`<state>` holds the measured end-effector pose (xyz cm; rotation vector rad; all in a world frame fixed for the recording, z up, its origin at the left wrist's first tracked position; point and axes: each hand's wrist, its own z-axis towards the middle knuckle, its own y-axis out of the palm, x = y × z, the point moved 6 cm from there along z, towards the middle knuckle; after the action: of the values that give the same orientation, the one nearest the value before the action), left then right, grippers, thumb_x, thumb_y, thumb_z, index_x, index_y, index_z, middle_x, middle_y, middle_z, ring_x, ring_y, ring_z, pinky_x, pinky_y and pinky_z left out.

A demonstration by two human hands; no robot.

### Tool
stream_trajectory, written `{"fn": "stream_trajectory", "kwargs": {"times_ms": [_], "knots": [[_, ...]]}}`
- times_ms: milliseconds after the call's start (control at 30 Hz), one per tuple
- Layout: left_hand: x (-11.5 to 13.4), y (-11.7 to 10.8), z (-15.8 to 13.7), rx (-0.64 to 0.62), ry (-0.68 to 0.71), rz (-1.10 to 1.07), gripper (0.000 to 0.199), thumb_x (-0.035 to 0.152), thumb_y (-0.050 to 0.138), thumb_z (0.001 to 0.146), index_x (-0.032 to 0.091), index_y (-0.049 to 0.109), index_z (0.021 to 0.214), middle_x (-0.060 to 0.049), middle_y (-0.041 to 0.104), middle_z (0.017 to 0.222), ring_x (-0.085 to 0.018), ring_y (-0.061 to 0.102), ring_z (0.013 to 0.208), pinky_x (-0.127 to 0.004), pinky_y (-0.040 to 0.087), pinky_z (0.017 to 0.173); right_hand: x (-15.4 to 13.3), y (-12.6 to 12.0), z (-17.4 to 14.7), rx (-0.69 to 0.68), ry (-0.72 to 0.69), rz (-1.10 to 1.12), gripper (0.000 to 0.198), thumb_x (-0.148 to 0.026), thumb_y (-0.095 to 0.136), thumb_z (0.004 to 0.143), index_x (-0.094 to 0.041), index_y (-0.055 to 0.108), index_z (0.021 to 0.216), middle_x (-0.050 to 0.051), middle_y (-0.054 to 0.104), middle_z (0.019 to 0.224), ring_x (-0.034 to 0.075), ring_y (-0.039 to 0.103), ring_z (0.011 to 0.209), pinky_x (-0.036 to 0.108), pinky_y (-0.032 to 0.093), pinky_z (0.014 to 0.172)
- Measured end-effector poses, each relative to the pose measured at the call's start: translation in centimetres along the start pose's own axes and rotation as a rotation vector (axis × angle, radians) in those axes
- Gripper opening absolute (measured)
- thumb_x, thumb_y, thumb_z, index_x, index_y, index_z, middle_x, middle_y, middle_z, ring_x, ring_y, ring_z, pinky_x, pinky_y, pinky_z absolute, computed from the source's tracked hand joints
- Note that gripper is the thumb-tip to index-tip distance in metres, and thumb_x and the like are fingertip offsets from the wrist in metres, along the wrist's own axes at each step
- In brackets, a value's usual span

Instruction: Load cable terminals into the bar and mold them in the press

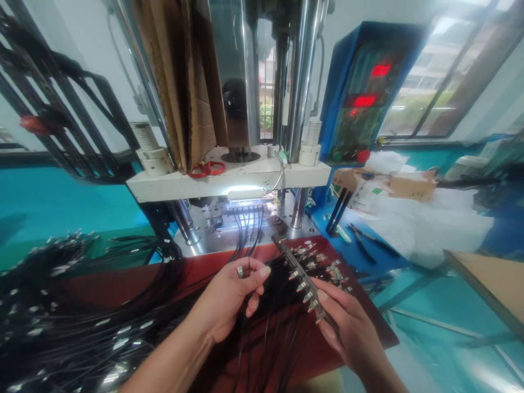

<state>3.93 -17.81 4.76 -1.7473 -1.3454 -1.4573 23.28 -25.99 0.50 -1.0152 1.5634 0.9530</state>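
Here in my right hand (344, 314) is the dark bar (300, 274), held slantwise over the worktop (307, 357), its far end pointing up and away toward the press. My thumb and fingers are closed round its near end, a firm grip, and along its edge sits a row of small metal connectors (302, 286), lined up one after another!

Over to my left hand (241, 289): it's just beside the bar, apart from it, fingers curled, thumb drawn in close to the index finger, a ring (240, 271) catching the light. Whether anything thin is pinched there, I can't tell.

Below and between my hands, black cables (266, 338) run down toward me, and just past the bar there's a cluster of loose connector ends (335, 270) on the red worktop. Off to the left, a great heap of black cables (49, 305), spilling widely!

Straight ahead stands the press: more cables (248, 226) reach in under its white plate (176, 188), beneath a glowing lamp (245, 194). Red-handled scissors (207, 169) lie on top of that plate, with folded cardboard (200, 109) upright just behind them.

Out to the right, the blue control box (356, 87) shows two red displays (380, 70) above a red button (363, 156); below it, pliers (362, 244) rest on a blue surface, and beyond them, white plastic bags (446, 218) are piled up near the window (434, 71)
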Motion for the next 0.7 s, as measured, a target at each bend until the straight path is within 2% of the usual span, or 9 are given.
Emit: {"fn": "stream_trajectory", "kwargs": {"times_ms": [167, 300, 533, 700], "knots": [[-0.1, -1.5, -1.4, -0.066, -0.189, 0.075, 0.023, 0.035, 0.063, 0.082, 0.016, 0.052, 0.079, 0.003, 0.057, 0.06, -0.004, 0.042, 0.038, -0.014, 0.028, 0.033, -0.1, 0.5, -0.1, -0.024, 0.085, 0.045, 0.055, -0.056, 0.065, 0.073, -0.02, 0.069, 0.115, -0.002, 0.05, 0.05, 0.009, 0.039, 0.035, 0.021, 0.026, 0.031], [-0.3, -2.2, -2.2, -0.132, -0.269, 0.072, 0.02, 0.034, 0.061, 0.082, 0.015, 0.055, 0.082, -0.001, 0.063, 0.062, -0.004, 0.044, 0.037, -0.014, 0.031, 0.034, 0.3, 0.4, 0.0, -0.028, 0.105, 0.048, 0.054, -0.055, 0.065, 0.074, -0.022, 0.068, 0.117, -0.001, 0.051, 0.052, 0.008, 0.038, 0.035, 0.02, 0.024, 0.03], [-0.8, -1.8, -1.9, -0.154, -0.266, 0.063, 0.017, 0.031, 0.059, 0.083, 0.015, 0.055, 0.081, -0.003, 0.066, 0.063, -0.004, 0.044, 0.035, -0.014, 0.028, 0.033, 0.7, -0.1, 0.2, -0.057, 0.044, -0.032, 0.047, -0.051, 0.067, 0.071, -0.024, 0.072, 0.109, 0.004, 0.058, 0.055, 0.016, 0.051, 0.043, 0.024, 0.032, 0.031], [-0.8, -1.6, -1.7, -0.164, -0.246, 0.068, 0.017, 0.031, 0.06, 0.082, 0.015, 0.054, 0.08, -0.003, 0.066, 0.063, -0.004, 0.043, 0.035, -0.014, 0.029, 0.033, 0.5, -0.3, 0.2, -0.001, -0.003, -0.047, 0.044, -0.05, 0.068, 0.07, -0.024, 0.074, 0.105, 0.006, 0.064, 0.064, 0.017, 0.055, 0.048, 0.023, 0.033, 0.031]]}}
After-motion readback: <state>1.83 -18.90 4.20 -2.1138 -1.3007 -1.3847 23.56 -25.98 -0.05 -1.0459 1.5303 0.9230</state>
